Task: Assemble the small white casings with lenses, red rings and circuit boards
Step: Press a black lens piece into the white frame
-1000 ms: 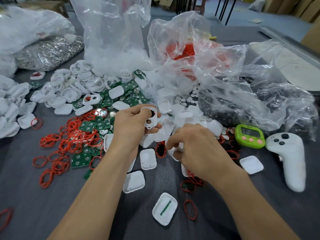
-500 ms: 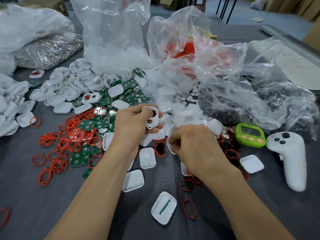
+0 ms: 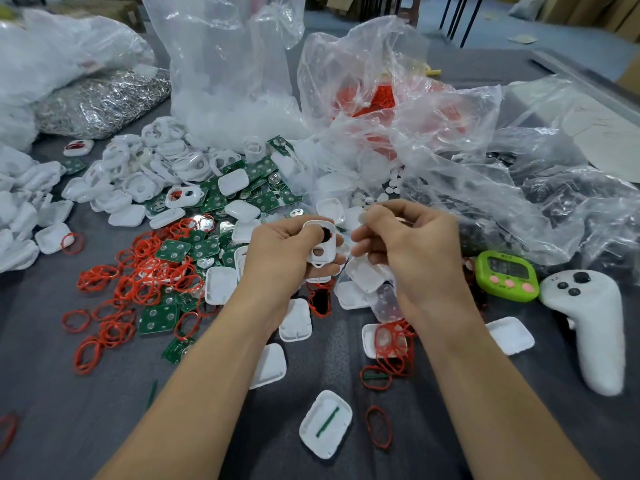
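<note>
White casing (image 3: 320, 244), one, in left hand (image 3: 280, 254); right hand (image 3: 415, 251) pinches one lens (image 3: 362, 216).

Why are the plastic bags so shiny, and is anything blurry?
Head view: light bounces off the crinkly clear bags, leaving white glare streaks. Head view: the left hand gripping a casing and the right hand pinching a lens look sharp; the far-left piles look soft. Head view: the wide-angle camera stretches the forearms near the bottom.
</note>
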{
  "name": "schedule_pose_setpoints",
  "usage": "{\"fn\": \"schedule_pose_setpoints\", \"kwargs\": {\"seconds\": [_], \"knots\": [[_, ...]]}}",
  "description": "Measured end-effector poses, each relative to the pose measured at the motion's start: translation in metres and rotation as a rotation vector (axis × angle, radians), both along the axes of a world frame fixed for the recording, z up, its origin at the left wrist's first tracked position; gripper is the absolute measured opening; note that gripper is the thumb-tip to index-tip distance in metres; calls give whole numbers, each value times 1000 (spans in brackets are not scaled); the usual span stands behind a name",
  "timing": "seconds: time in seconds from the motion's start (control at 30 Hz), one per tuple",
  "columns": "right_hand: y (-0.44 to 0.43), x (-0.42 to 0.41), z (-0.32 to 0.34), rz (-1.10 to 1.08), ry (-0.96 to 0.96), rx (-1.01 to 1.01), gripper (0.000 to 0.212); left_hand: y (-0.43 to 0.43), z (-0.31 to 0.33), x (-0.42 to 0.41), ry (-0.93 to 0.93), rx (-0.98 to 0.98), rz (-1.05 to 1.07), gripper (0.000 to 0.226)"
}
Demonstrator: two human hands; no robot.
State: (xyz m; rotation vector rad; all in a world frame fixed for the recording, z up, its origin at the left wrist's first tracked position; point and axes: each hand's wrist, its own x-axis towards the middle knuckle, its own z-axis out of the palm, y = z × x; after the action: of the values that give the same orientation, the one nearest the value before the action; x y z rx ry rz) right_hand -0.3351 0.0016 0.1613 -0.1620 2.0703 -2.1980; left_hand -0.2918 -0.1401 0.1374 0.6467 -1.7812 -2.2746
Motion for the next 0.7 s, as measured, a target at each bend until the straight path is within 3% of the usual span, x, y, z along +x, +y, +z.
{"fn": "schedule_pose_setpoints", "kwargs": {"seconds": [0.37, 0.57, 0.7], "knots": [[6, 5, -12, 170, -182, -147, 32, -1, -7, -4, -21, 155, -115, 21], [9, 6, -14, 174, -95, -76, 21, -4, -1, -1, 2, 419, -224, 30], [13, 5, -14, 129, -15, -51, 11, -8, 1, 0, 14, 493, -322, 38]]}}
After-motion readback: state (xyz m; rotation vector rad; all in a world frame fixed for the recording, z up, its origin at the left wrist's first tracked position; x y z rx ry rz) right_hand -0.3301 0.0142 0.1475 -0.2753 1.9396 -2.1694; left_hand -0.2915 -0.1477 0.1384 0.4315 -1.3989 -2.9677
